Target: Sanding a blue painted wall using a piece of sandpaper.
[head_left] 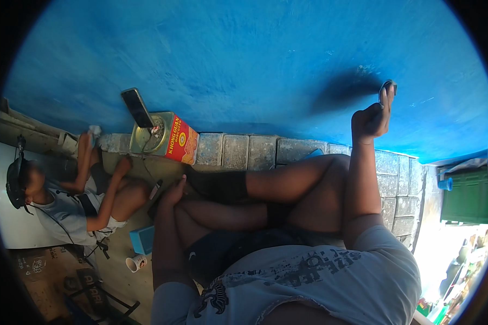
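My right hand (373,120) is raised to the blue wall (244,70) on my outstretched arm. Its fingers close on a small, flat grey piece with a rounded edge (387,90), pressed at or very near the wall; its exact kind is unclear. Low by my crossed legs, my left hand (174,192) rests beside my dark-covered foot (214,183), its fingers loosely extended and nothing visible in them. Just left of that hand lies a slim dark thing with a pale part (156,189), partly hidden by my arm.
A square red and yellow biscuit tin (181,140) with a phone (137,108) propped on it stands against the wall. Left sits another person (70,203), one hand at a whitish thing (95,130). A blue box (141,240), a paper cup (136,264) and cardboard (43,271) lie nearby.
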Demonstrator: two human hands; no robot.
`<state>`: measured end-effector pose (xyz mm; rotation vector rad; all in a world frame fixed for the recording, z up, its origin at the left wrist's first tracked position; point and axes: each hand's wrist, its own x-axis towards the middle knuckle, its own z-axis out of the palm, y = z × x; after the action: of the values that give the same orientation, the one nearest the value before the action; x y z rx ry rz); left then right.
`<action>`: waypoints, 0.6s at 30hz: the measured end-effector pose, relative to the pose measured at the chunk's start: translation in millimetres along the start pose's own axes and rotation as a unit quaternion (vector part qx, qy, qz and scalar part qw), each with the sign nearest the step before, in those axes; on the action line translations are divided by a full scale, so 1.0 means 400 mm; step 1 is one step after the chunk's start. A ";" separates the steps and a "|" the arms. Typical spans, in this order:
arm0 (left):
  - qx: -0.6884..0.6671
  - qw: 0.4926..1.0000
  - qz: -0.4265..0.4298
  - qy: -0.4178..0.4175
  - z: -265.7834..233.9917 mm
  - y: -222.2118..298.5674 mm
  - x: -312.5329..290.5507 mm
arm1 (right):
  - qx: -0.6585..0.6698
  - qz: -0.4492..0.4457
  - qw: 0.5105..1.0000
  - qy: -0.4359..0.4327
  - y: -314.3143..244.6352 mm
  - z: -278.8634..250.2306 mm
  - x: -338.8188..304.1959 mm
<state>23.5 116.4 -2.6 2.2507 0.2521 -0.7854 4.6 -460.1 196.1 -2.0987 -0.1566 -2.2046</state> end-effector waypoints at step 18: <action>0.026 0.998 -0.057 -0.011 -0.009 0.002 0.004 | 0.034 0.047 0.998 -0.022 -0.043 0.043 -0.023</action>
<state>26.6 118.3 -1.3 2.2915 0.3557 -0.8853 19.9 -440.8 187.6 -2.0761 -0.1312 -2.0727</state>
